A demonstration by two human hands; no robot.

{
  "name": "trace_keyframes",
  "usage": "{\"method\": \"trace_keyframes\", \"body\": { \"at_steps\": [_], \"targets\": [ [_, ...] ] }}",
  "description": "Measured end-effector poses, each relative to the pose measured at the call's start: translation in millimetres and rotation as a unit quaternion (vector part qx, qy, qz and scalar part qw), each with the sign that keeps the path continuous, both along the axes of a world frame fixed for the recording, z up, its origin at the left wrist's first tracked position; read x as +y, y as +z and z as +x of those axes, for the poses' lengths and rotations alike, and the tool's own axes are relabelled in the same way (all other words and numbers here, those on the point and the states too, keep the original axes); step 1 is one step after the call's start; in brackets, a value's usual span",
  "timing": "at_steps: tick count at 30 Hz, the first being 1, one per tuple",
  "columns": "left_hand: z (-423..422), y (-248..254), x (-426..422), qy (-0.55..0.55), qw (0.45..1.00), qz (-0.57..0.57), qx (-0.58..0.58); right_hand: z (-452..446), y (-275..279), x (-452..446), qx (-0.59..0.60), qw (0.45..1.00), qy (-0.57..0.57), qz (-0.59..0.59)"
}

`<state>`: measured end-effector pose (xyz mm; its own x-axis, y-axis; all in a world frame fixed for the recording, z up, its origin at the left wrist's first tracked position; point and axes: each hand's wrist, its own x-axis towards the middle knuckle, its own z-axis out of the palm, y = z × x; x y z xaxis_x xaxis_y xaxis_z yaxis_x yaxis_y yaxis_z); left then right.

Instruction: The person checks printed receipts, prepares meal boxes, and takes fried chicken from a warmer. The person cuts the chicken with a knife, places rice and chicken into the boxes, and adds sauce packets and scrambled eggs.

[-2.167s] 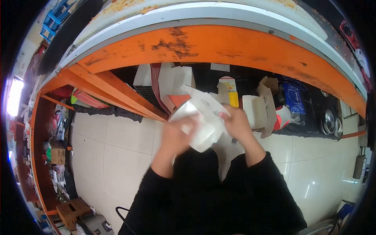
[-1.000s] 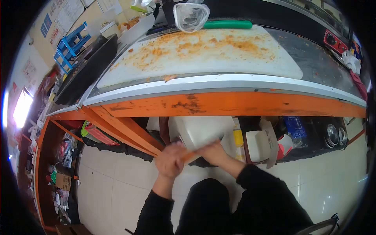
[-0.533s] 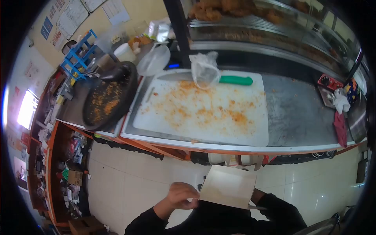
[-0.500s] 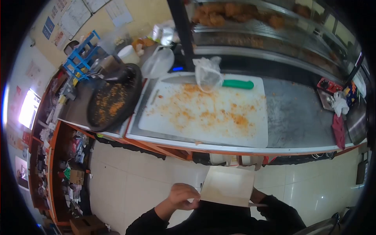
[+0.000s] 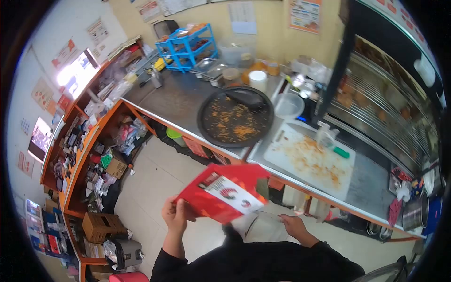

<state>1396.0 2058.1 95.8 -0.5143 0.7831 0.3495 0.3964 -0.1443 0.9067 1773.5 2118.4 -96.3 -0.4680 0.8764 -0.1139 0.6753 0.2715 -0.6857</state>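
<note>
My left hand [image 5: 174, 217] is closed on the near left corner of a red printed cardboard food box [image 5: 225, 195], its thumb on top. White panels with dark and red pictures show on the box's upper face, and it is held tilted over the floor beside the counter. Close to my body, my right hand [image 5: 295, 227] pinches the edge of a pale, box-like piece [image 5: 268, 228]. That piece is blurred and partly behind the red box, so whether the two are joined I cannot tell.
Along the counter are a round black pan [image 5: 235, 117] with crumbs, a white cutting board [image 5: 305, 160] with a green-handled knife [image 5: 341, 152], and a clear plastic lid [image 5: 289, 105]. A glass food warmer [image 5: 376, 103] stands at right. Cluttered orange shelves [image 5: 101, 155] line the left.
The view has swung left. A pale box interior showed between my hands before; now a red printed box is in my left hand, raised and further left, and my right hand is more visible.
</note>
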Motion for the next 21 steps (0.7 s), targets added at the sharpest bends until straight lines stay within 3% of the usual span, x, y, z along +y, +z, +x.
{"method": "trace_keyframes", "body": {
  "at_steps": [1,4,8,9,10,12,14,16,19,21],
  "targets": [
    [-28.6,-3.1,2.6,0.026,0.994,0.004,-0.110,-25.9,0.7,8.3,0.006,1.000,0.005,0.015],
    [-122.5,-29.5,37.2,0.105,0.990,0.090,-0.004,-102.8,11.0,33.4,0.039,0.997,-0.005,0.064],
    [-203.9,-19.5,125.2,0.140,0.989,0.056,0.007,-181.0,46.9,62.9,0.100,0.987,-0.088,0.085],
    [-205.4,-0.3,152.3,0.154,0.975,0.083,0.134,-196.6,51.5,69.8,0.113,0.984,-0.112,0.082],
    [-216.4,2.7,175.6,0.119,0.993,0.008,0.013,-211.9,68.1,75.9,0.156,0.977,-0.142,0.037],
    [-233.6,1.0,234.0,0.134,0.977,0.085,0.141,-236.7,115.2,91.3,0.243,0.948,-0.203,-0.037],
    [-256.1,-14.8,294.7,0.107,0.983,0.108,0.103,-254.0,125.6,112.7,0.320,0.918,-0.226,-0.069],
    [-270.8,-22.6,346.8,0.087,0.984,0.089,0.125,-269.5,133.0,138.8,0.384,0.892,-0.219,-0.093],
    [-279.8,-26.8,407.0,0.105,0.968,0.153,0.172,-308.9,154.6,189.0,0.442,0.867,-0.215,-0.079],
    [-285.5,7.2,404.9,0.113,0.973,0.186,0.076,-344.0,185.5,230.3,0.439,0.868,-0.219,-0.073]
  ]
}}
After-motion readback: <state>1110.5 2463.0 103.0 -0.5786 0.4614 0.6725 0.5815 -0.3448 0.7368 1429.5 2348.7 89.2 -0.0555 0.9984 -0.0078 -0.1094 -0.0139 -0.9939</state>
